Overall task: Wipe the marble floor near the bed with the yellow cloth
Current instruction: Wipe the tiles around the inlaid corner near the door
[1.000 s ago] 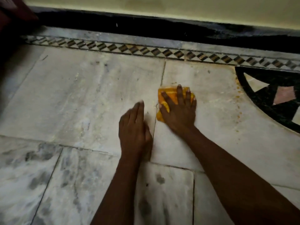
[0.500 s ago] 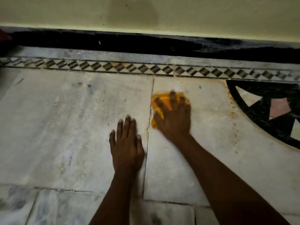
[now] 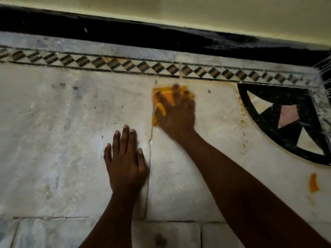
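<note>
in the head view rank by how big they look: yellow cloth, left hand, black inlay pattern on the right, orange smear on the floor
1. black inlay pattern, partly cut off at the frame edge
2. left hand, nearer the camera, so it looks enlarged
3. yellow cloth, mostly hidden under the right hand, so its full size is unsure
4. orange smear

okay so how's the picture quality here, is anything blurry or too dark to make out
Head view: the right hand and the yellow cloth under it are smeared by motion blur, so how its fingers lie is unclear; the left hand flat on the marble floor is sharp; the bottom edge falls into dim shadow; the patterned border bows from wide-angle distortion.
</note>
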Demonstrator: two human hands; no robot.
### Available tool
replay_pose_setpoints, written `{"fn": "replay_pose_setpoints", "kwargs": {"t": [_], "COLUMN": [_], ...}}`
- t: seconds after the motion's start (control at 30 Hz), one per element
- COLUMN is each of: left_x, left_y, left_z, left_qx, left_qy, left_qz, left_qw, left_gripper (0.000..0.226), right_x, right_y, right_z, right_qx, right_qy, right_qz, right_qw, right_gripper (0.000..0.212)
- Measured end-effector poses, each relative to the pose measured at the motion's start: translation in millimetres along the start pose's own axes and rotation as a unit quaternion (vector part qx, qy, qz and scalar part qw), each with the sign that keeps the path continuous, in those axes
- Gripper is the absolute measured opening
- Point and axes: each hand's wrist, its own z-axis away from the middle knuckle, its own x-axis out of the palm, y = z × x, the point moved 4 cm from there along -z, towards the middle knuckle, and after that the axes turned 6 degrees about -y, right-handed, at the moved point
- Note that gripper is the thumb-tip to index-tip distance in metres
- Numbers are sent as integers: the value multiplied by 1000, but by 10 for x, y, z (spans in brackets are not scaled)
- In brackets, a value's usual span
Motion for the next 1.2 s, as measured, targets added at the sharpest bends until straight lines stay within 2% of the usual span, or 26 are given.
{"fn": "replay_pose_setpoints", "kwargs": {"t": [0.07, 0.13, 0.17, 0.2, 0.27, 0.33, 0.37, 0.4, 0.43, 0.5, 0.57, 0.6, 0.67, 0.73, 0.8, 0.83, 0.87, 0.9, 1.0, 1.07, 1.13, 1.2], "left_x": [-24, -30, -27, -26, -9, 14, 16, 4, 0, -11, -21, -24, -17, -6, 13, 7, -3, -16, -29, -27, -24, -8], "left_y": [2, 7, 13, 19, 7, 3, 7, 9, 11, 10, 12, 16, 9, -4, 6, 11, 8, 10, 11, 7, 5, -11], "left_z": [-6, 0, -2, 1, -19, -21, -11, -10, -12, -16, -10, -17, -20, -19, -25, -23, -21, -19, -12, -19, -7, -11], "left_qx": [-4, -2, 1, 3, -2, -5, -6, -5, -5, -8, -11, -8, -4, -4, -6, -7, -6, -5, -2, 0, 8, 10], "left_qy": [4, 1, -3, -6, -6, -8, -8, -7, -3, 2, 3, 3, -7, -13, -16, -16, -14, -12, -15, -11, -9, -8], "left_qz": [2, 0, -2, -4, -10, -16, -15, -16, -16, -17, -18, -18, -15, -19, -26, -26, -25, -24, -11, 0, 1, 4], "left_qw": [1000, 1000, 1000, 1000, 1000, 1000, 1000, 1000, 1000, 1000, 1000, 1000, 1000, 1000, 1000, 1000, 1000, 1000, 1000, 1000, 1000, 1000], "left_gripper": [65, 65, 65, 65, 65, 65, 65, 65, 65, 64, 64, 64, 65, 65, 65, 65, 65, 65, 65, 64, 64, 63], "right_x": [2, -49, -91, -117, -176, -208, -189, -156, -114, -30, 3, -20, -150, -281, -315, -291, -255, -219, -147, -170, -289, -450], "right_y": [-76, 284, 534, 783, 998, 819, 618, 390, 150, -262, -346, -203, 305, 800, 955, 872, 715, 547, 323, 634, 1171, 1601], "right_z": [454, 801, 814, 728, 263, -288, -522, -703, -807, -675, -180, 58, 305, 136, -269, -433, -548, -590, -136, 386, 598, 413], "right_qx": [-155, -196, -180, -136, 30, 187, 209, 192, 137, -37, -187, -210, -175, -37, 135, 178, 185, 156, -43, -99, -33, 103], "right_qy": [-23, -41, -39, -35, -15, 1, -5, -18, -35, -73, -103, -106, -83, -56, -47, -47, -51, -56, -81, -95, -76, -52], "right_qz": [23, 33, 34, 28, 2, -38, -41, -37, -28, 1, 14, 7, 2, -4, -37, -43, -38, -32, -2, 6, 18, 13], "right_qw": [987, 979, 982, 990, 999, 982, 977, 981, 990, 997, 977, 972, 981, 998, 989, 982, 981, 986, 996, 991, 996, 993], "right_gripper": [56, 54, 54, 54, 58, 64, 66, 66, 66, 65, 59, 57, 57, 59, 63, 65, 66, 66, 62, 59, 59, 63]}}
